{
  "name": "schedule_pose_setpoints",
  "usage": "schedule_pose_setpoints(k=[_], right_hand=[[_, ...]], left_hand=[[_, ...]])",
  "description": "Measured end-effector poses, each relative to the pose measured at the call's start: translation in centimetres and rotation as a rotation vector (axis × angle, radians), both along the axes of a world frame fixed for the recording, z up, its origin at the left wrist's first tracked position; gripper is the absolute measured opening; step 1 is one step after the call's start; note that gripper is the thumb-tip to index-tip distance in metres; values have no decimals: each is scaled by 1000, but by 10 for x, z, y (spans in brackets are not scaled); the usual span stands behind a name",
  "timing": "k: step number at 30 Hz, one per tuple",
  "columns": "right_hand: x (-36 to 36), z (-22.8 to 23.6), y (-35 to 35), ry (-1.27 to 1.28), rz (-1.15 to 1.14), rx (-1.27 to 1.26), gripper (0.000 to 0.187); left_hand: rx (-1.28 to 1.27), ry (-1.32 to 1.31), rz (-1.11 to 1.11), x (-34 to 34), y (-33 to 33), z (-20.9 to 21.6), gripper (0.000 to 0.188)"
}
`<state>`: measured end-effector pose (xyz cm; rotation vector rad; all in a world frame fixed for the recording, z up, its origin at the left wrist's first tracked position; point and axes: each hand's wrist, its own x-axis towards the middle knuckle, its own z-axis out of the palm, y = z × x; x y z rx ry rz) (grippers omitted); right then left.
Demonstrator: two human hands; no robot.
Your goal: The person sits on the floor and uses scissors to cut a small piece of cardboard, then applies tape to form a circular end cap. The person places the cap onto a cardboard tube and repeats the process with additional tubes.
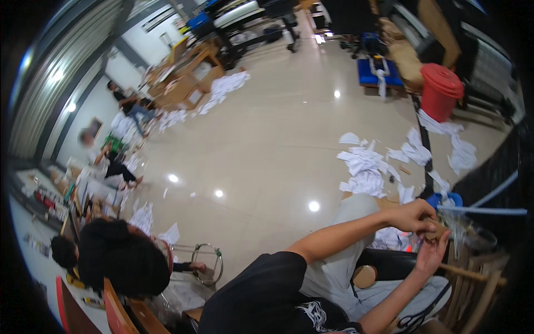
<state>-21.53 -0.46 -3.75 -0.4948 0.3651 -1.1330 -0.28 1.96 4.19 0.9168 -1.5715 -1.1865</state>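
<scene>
At the right, my left hand [414,216] comes in from above with bent fingers closed on a small tan piece [436,229] that looks like cardboard. From below, my right hand [432,251] meets it, its raised fingers gripping the lower side of the same piece. Part of the piece is hidden by the fingers. A round, flat brown object [365,276] rests by my light grey trousers. Dark-handled scissors [417,318] lie over my leg near the lower edge.
White cloth scraps [364,167] lie on the floor beyond my knees. A red lidded bin [440,92] and a low blue stool [380,72] stand farther back. Wooden slats [473,295] and a pale blue strip [484,211] are close at right. A person in black [122,256] sits at left.
</scene>
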Motion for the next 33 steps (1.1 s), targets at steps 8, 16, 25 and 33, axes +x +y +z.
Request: schedule_pose_setpoints(k=[8,16,25,33], right_hand=[[10,1,3,95,-62,21,18],[29,28,11,164,-171,196,17],[14,-16,4,1044,-336,-199,39],[59,10,33,1361,-364,-731,35]], left_hand=[[123,66,64,6,1,-10,28],[110,20,80,11,0,-8,30],[123,-24,286,8,6,11,29],[136,-448,288,8,1,-4,42]])
